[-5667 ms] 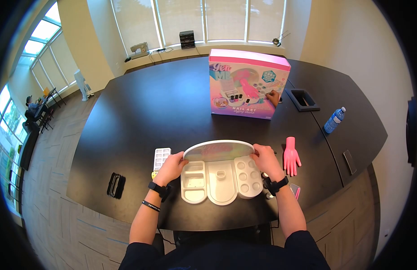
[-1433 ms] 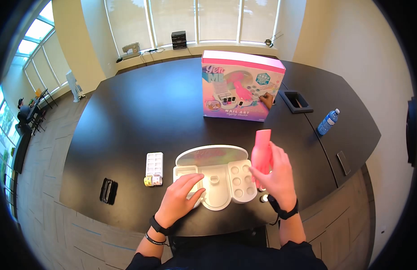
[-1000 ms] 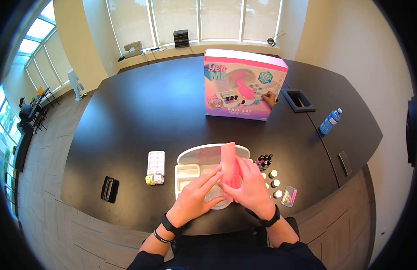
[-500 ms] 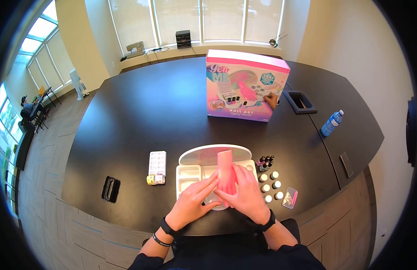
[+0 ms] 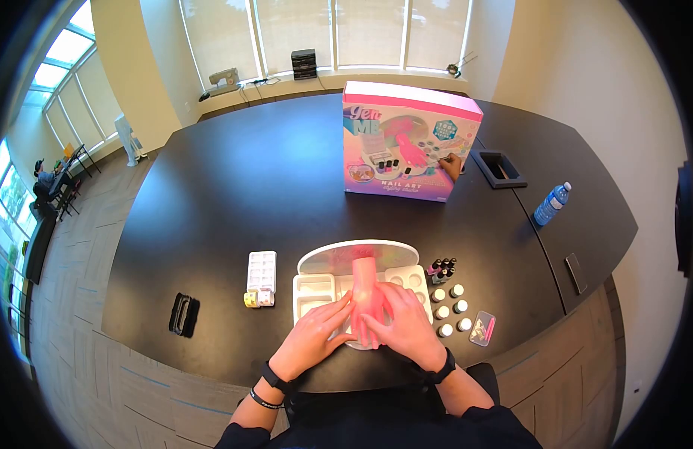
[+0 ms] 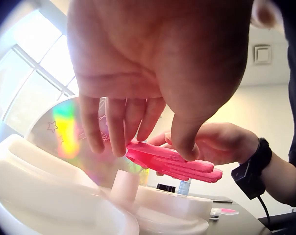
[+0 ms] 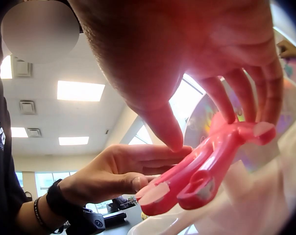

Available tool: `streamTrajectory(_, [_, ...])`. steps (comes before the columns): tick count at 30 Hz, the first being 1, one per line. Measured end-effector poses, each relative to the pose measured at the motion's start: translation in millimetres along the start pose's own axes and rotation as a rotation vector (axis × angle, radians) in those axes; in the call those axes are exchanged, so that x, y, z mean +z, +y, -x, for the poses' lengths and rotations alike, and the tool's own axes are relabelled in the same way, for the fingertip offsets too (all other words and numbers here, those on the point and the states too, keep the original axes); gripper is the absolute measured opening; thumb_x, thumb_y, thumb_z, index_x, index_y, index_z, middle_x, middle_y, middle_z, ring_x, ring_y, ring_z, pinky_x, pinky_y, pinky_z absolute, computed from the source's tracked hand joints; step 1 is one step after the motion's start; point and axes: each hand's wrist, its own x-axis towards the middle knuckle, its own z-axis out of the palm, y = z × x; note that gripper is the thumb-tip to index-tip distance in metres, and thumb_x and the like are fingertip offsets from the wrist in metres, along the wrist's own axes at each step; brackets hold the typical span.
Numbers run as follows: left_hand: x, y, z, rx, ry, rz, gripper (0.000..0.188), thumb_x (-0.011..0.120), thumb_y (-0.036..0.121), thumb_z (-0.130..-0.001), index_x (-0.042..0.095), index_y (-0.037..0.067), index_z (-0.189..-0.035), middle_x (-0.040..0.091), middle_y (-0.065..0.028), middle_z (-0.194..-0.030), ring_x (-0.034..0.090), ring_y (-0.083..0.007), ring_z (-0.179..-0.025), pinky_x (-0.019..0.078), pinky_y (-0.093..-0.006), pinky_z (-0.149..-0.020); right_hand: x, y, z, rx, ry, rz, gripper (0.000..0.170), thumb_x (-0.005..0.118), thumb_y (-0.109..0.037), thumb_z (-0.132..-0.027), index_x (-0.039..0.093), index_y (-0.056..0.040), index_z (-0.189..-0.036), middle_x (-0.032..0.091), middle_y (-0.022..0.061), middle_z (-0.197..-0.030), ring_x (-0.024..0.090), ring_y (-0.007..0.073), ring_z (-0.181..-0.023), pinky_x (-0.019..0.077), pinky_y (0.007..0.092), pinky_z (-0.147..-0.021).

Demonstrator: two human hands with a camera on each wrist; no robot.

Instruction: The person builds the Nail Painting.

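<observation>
A pink plastic model hand is held low over the middle of a white nail-art station, its wrist end away from me and its fingers toward me. My right hand grips it from the right, thumb on the near side. Along its left side, my left hand touches it with nearly straight fingers. In the left wrist view, a short white post rises from the station below the model hand's hollow end. The right wrist view shows pale nail areas on the pink fingers. A shiny upright panel backs the station.
Right of the station are dark-capped bottles, several white-capped jars and a small clear case. Left are a white compartment tray, tape rolls and a black case. A product box and water bottle stand beyond.
Earlier both hands held the upright panel; then my right hand brought the model hand from the right. Since half a second ago, it has shifted slightly left and down, with both hands alongside.
</observation>
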Motion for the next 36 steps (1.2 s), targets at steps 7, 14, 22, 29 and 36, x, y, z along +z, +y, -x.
streamTrajectory(7, [4, -6, 2, -0.014, -0.037, -0.014, 0.066, 0.078, 0.032, -0.099, 0.058, 0.003, -0.155, 0.056, -0.0176, -0.162, 0.062, -0.0356, -0.137, 0.0501, -0.0465, -0.113, 6, 6, 1, 0.035, -0.020, -0.015, 0.061, 0.081, -0.031, -0.093, 0.065, 0.0027, -0.141, 0.067, 0.0239, -0.140, 0.064, 0.0416, -0.128, 0.0499, 0.0481, -0.111])
streamTrajectory(14, [4, -7, 2, -0.035, -0.069, -0.024, 0.066, 0.077, 0.032, -0.100, 0.057, 0.003, -0.156, 0.055, -0.0178, -0.163, 0.062, -0.0349, -0.137, 0.0497, -0.0462, -0.114, 8, 8, 3, 0.006, -0.011, -0.023, 0.058, 0.078, -0.031, -0.096, 0.065, 0.0037, -0.140, 0.067, 0.0235, -0.138, 0.063, 0.0419, -0.122, 0.0516, 0.0486, -0.108])
streamTrajectory(22, [1, -7, 3, -0.035, -0.080, -0.034, 0.066, 0.076, 0.033, -0.101, 0.056, 0.003, -0.156, 0.054, -0.0174, -0.163, 0.062, -0.0348, -0.138, 0.0495, -0.0464, -0.114, 9, 11, 3, 0.007, -0.021, -0.022, 0.058, 0.077, -0.032, -0.097, 0.065, 0.0035, -0.142, 0.067, 0.0241, -0.140, 0.064, 0.0424, -0.123, 0.0519, 0.0489, -0.109])
streamTrajectory(29, [-2, -7, 3, -0.020, -0.080, -0.049, 0.068, 0.075, 0.035, -0.101, 0.054, 0.003, -0.158, 0.053, -0.0170, -0.164, 0.063, -0.0346, -0.136, 0.0507, -0.0462, -0.112, 12, 15, 2, -0.017, -0.022, -0.022, 0.057, 0.076, -0.031, -0.097, 0.065, 0.0032, -0.142, 0.068, 0.0260, -0.139, 0.065, 0.0431, -0.122, 0.0525, 0.0493, -0.109])
streamTrajectory(36, [0, -10, 4, -0.042, -0.090, -0.042, 0.066, 0.075, 0.036, -0.101, 0.056, 0.004, -0.156, 0.055, -0.0164, -0.163, 0.063, -0.0352, -0.134, 0.0516, -0.0467, -0.111, 14, 16, 2, -0.028, -0.037, -0.011, 0.056, 0.076, -0.031, -0.098, 0.066, 0.0021, -0.142, 0.068, 0.0271, -0.139, 0.065, 0.0435, -0.123, 0.0526, 0.0494, -0.109])
